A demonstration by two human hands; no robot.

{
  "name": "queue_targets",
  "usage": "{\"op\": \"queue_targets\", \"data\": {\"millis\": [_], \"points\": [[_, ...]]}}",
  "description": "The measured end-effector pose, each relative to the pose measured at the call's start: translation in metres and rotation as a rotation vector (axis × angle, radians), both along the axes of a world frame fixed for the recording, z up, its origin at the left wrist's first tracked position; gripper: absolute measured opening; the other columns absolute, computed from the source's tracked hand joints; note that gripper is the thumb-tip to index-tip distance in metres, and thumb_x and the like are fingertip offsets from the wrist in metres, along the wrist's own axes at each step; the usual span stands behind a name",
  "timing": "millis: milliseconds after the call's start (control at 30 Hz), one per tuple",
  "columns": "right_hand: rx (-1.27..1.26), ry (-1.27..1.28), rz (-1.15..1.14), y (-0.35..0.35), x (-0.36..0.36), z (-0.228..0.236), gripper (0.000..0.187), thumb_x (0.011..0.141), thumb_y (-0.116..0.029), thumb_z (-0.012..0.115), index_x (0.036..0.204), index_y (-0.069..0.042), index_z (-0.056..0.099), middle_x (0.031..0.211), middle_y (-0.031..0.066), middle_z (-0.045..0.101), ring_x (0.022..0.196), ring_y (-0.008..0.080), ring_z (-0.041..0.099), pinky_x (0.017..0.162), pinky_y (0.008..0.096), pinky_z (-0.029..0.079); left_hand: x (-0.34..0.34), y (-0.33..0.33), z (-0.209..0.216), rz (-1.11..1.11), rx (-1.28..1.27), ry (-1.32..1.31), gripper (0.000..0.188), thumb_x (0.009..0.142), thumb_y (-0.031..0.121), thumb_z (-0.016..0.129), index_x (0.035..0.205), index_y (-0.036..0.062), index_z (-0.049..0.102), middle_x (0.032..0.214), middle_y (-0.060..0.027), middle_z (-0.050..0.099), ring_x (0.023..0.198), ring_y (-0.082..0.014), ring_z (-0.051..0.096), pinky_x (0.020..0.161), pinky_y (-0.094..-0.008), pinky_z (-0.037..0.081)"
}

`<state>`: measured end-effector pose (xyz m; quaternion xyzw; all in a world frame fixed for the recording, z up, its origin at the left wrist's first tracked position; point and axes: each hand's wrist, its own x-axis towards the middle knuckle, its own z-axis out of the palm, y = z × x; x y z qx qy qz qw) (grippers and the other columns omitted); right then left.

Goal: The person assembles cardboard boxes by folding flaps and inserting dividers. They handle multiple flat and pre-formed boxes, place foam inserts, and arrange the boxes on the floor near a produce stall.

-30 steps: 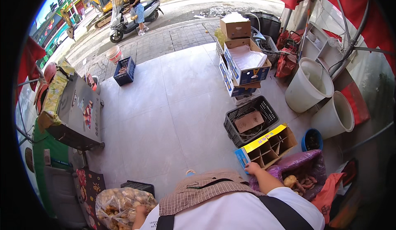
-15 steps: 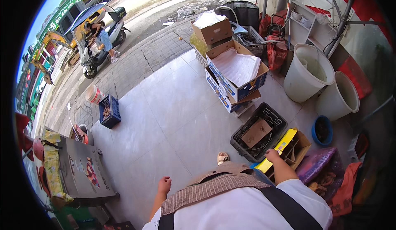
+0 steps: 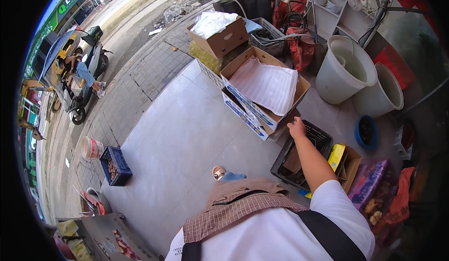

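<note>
My right hand (image 3: pixel 297 128) reaches forward above the far end of a black plastic crate (image 3: pixel 322 137), close to the near corner of a stack of cardboard boxes. Its fingers look loosely bent and a little apart, and I see nothing in them. The upper box (image 3: pixel 304 87) of the stack is uncovered, with white foam sheeting (image 3: pixel 264 84) inside. A flat piece of brown cardboard (image 3: pixel 293 162) lies in the black crate, partly behind my forearm. Beside my forearm stands a yellow and brown carton (image 3: pixel 351 167) with dividers. My left hand is out of view.
Two big white buckets (image 3: pixel 322 87) stand at the right, near a blue basin (image 3: pixel 359 141). A blue crate of round brown items (image 3: pixel 122 173) and a white bucket (image 3: pixel 86 148) sit at the left. A person (image 3: pixel 84 74) is by a three-wheeler (image 3: pixel 96 57) on the street.
My right hand has moved forward from the yellow carton to over the black crate, beside the box stack. My left hand has left the view. The view has turned somewhat to the right.
</note>
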<state>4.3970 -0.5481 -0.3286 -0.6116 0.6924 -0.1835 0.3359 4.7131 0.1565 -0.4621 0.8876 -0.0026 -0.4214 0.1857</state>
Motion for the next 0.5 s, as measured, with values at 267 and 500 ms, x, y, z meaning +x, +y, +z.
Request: {"op": "queue_targets", "data": {"millis": [267,500], "points": [[-0.001,-0.034,-0.217,-0.062,0.024,0.005,0.063,0.071,-0.026,0.068,0.125,0.0,0.049,0.124,0.0207,0.054,0.114,0.0332,0.053,0.095,0.038,0.042,0.233,-0.297,0.128,0.106,-0.294,-0.121,0.024,0.088,0.014,0.051,0.107,0.0014,0.056,0.085,-0.0093,0.063,0.063,-0.0151,0.059,0.053,-0.0254,0.044],[0.002,-0.079,-0.305,-0.179,-0.001,-0.025,0.064,0.071,-0.029,0.068,0.124,0.002,0.05,0.123,0.0222,0.054,0.115,0.0328,0.053,0.096,0.0383,0.042,0.177,-0.489,0.138,-0.042,-0.447,-0.021,0.024,0.089,0.013,0.05,0.11,0.0024,0.056,0.089,-0.0097,0.064,0.066,-0.0161,0.06,0.057,-0.026,0.046]]}}
